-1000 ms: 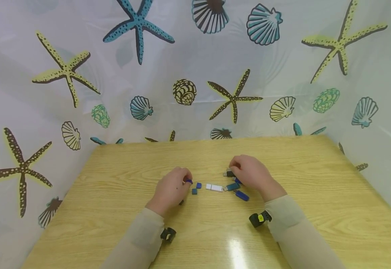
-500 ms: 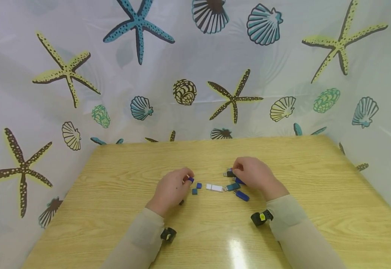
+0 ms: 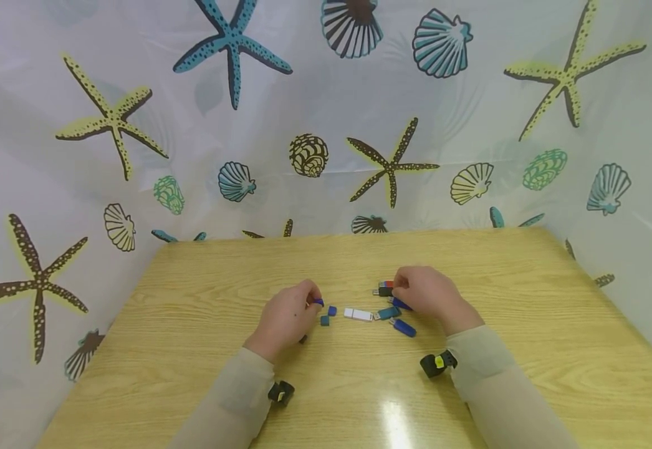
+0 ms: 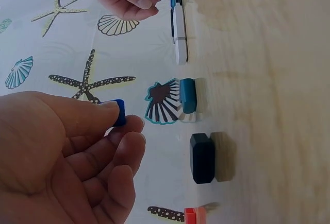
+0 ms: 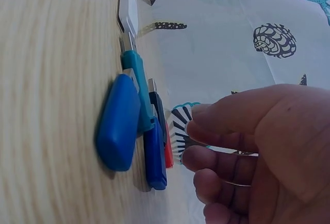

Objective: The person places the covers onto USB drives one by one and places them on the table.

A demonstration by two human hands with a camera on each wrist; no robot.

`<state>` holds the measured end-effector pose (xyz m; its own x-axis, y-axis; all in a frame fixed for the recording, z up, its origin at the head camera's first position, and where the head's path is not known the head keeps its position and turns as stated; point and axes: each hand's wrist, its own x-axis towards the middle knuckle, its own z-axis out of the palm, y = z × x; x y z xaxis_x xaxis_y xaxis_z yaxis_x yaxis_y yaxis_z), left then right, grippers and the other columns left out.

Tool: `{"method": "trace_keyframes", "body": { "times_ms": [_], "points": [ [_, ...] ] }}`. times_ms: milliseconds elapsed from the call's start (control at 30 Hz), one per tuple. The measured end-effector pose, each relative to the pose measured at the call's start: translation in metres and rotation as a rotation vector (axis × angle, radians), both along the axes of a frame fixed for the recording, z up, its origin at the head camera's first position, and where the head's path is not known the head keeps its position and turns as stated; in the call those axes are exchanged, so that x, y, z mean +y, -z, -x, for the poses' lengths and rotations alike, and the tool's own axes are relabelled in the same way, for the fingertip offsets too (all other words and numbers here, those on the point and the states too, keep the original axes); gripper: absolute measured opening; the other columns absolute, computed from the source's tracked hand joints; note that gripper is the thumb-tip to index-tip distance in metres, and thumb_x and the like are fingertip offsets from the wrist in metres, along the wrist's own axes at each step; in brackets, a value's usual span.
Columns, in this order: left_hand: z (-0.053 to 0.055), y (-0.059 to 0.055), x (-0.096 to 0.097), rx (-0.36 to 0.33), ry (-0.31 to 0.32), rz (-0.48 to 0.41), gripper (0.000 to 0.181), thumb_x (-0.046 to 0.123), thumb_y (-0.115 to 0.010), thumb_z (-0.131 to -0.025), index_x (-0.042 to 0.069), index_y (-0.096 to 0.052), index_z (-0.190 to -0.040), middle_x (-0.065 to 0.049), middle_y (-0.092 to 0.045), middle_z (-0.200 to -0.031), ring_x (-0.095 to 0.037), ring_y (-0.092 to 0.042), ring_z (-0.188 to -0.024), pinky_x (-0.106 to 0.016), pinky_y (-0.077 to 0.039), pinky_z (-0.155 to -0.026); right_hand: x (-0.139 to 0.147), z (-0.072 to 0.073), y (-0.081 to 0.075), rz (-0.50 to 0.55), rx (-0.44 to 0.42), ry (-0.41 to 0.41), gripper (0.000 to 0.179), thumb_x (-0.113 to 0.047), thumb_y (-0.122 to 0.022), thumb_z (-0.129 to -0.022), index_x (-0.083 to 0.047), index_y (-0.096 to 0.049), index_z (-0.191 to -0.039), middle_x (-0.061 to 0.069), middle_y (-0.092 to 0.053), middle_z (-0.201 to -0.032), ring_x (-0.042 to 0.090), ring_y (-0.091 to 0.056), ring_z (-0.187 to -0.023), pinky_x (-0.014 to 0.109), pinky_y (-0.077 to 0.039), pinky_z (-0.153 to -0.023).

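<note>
In the left wrist view my left hand (image 4: 77, 157) pinches a small blue USB stick cap (image 4: 120, 113) between thumb and forefinger, above the table. Loose caps lie near it: one teal (image 4: 188, 95), one black (image 4: 202, 158), one red (image 4: 191, 216), and another blue cap (image 3: 332, 310) in the head view. My right hand (image 3: 431, 293) hovers beside uncapped USB sticks, fingers loosely curled and holding nothing. These are a blue stick (image 5: 118, 123), a teal stick (image 5: 138, 87), a second blue stick (image 5: 154, 157), a black stick (image 3: 384, 291) and a partly hidden red one (image 5: 169, 149).
A white USB stick (image 3: 358, 314) with its cap on lies between the hands, in line with the teal one. The wooden table (image 3: 219, 268) meets a shell-patterned cloth (image 3: 303, 93) at the back and sides. Both wrists wear black camera straps.
My right hand has drawn back slightly to the right, uncovering more of the red and black sticks. My left hand stays in place, and the blue cap in its fingers has turned slightly.
</note>
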<state>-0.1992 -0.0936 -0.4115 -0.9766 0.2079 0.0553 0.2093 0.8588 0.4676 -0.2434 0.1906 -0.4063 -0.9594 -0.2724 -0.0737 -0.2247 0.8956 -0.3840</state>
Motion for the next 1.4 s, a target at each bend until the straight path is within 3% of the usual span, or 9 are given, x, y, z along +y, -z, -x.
{"method": "trace_keyframes", "body": {
  "times_ms": [533,800,1400],
  "points": [
    [0.0,-0.001,0.0,-0.019,-0.007,-0.03,0.007,0.024,-0.068,-0.099,0.021,-0.062,-0.1,0.009,-0.063,-0.087,-0.012,-0.057,-0.07,-0.032,-0.048,-0.064,0.003,0.002,0.01,-0.049,-0.039,-0.024,0.003,-0.016,-0.068,-0.094,-0.014,-0.069,-0.097,0.002,-0.068,-0.097,0.022,-0.057,-0.081,0.044,-0.05,-0.077],
    [-0.001,-0.001,-0.002,0.0,0.007,-0.031,0.007,0.025,-0.067,-0.1,0.021,-0.062,-0.101,0.009,-0.062,-0.086,-0.012,-0.055,-0.068,-0.032,-0.047,-0.063,0.003,0.001,0.012,-0.064,-0.067,-0.024,0.01,-0.011,-0.066,-0.092,-0.011,-0.07,-0.102,0.004,-0.07,-0.102,0.023,-0.061,-0.087,0.047,-0.052,-0.083],
    [0.0,0.0,-0.002,0.003,0.012,-0.033,0.006,0.023,-0.067,-0.099,0.021,-0.062,-0.1,0.009,-0.063,-0.088,-0.013,-0.055,-0.07,-0.032,-0.047,-0.064,0.004,0.001,0.012,-0.096,-0.096,-0.03,0.004,-0.015,-0.068,-0.092,-0.011,-0.067,-0.095,0.001,-0.066,-0.093,0.021,-0.055,-0.077,0.041,-0.049,-0.073]
  ]
}}
